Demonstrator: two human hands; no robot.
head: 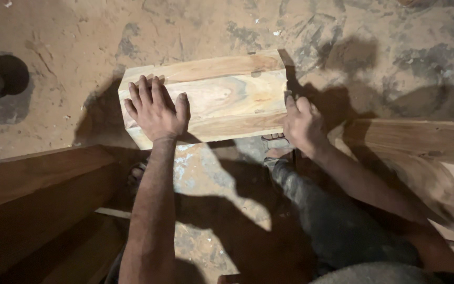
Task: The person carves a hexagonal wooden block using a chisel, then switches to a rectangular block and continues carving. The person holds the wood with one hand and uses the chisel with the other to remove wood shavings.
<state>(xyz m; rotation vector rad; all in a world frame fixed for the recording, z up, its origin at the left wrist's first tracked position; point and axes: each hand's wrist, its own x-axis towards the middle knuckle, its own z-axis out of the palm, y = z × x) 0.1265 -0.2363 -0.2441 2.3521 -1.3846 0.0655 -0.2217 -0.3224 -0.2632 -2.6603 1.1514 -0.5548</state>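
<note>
Wooden block [227, 97], left hand [156, 110] flat on top, right hand [303, 125] gripping end

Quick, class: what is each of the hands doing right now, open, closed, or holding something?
Left hand: open, flat on the wooden block.
Right hand: curled around the block's right end.

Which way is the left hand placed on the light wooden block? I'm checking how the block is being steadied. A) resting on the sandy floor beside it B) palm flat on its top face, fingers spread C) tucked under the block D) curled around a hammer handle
B: the left hand lies palm down with spread fingers on top of the wooden block, while the right hand grips its other end.
</note>
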